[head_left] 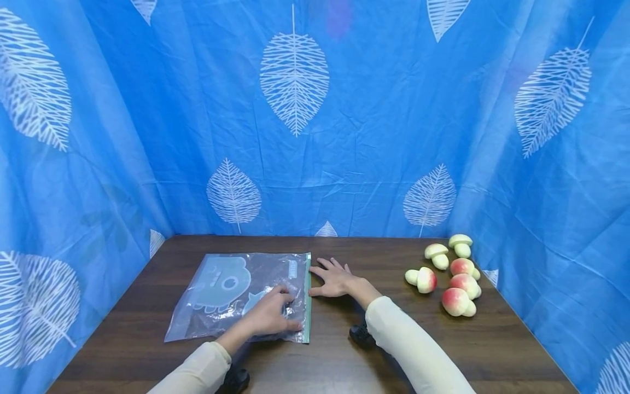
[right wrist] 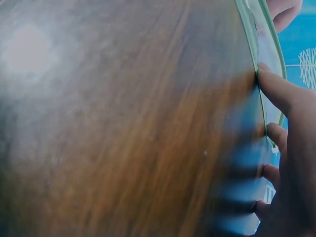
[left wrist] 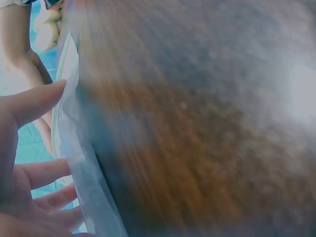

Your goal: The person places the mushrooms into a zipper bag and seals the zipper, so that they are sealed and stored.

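Observation:
A clear plastic zip bag (head_left: 268, 265) with a pale cartoon print lies flat on the table, its green zip strip (head_left: 308, 323) on the right side. My left hand (head_left: 269, 316) rests on the bag near that strip, fingers loosely bent, thumb pointing toward the zip. My right hand (head_left: 336, 279) lies just right of the strip with its fingers spread. In the right wrist view, the thumb and a fingertip (right wrist: 274, 131) touch the green edge. From the left wrist, the bag's edge (left wrist: 74, 113) runs along under my thumb and fingers.
Several toy mushrooms (head_left: 456, 302), some red-capped and some cream, lie in a group at the right side of the brown wooden table (head_left: 374, 257). A blue curtain (head_left: 344, 137) with white leaf prints hangs behind and at both sides.

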`<state>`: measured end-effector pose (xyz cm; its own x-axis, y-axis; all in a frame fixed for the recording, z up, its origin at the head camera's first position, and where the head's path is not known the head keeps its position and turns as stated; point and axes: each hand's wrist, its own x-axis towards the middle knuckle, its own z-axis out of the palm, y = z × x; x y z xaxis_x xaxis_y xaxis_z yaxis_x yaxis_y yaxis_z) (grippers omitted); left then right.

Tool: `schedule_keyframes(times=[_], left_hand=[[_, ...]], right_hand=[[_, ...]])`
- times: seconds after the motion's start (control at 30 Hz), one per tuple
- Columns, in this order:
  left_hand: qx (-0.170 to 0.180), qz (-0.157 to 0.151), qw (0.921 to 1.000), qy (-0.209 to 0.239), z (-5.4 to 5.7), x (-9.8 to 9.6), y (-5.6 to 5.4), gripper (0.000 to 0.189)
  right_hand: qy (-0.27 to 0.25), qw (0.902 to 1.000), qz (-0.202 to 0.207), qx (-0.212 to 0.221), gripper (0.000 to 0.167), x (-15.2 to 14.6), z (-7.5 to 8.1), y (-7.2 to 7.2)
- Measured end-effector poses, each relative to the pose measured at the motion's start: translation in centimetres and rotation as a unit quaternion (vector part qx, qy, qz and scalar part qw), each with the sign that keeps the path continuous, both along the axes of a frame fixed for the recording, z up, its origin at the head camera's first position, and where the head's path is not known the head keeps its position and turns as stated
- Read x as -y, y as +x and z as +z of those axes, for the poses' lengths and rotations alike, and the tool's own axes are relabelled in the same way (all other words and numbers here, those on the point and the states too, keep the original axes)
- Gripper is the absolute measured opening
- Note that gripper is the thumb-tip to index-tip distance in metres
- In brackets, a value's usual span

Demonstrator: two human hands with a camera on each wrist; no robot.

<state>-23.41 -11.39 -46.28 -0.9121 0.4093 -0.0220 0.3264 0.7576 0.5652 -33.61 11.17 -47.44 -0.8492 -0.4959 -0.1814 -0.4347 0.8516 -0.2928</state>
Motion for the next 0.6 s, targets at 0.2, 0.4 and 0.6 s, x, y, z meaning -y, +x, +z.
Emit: schedule_keyframes(times=[0.2, 0.4, 0.6], left_hand=[[-0.02, 0.021, 0.9995, -0.01, -0.3, -0.9, 0.0, 0.085], [-0.036, 0.037, 0.9982, -0.03, -0.6, -1.6, 0.0, 0.105], [-0.039, 0.038, 0.9983, -0.018, -0.6, -1.7, 0.1, 0.092]], right_hand=[[-0.011, 0.9999, -0.007, 0.005, 0.076, 0.1, 0.4, 0.2], [-0.005, 0.9999, -0.01, 0.001, 0.075, 0.3, 0.4, 0.2], [-0.008, 0.9999, -0.01, 0.002, 0.075, 0.1, 0.1, 0.1]])
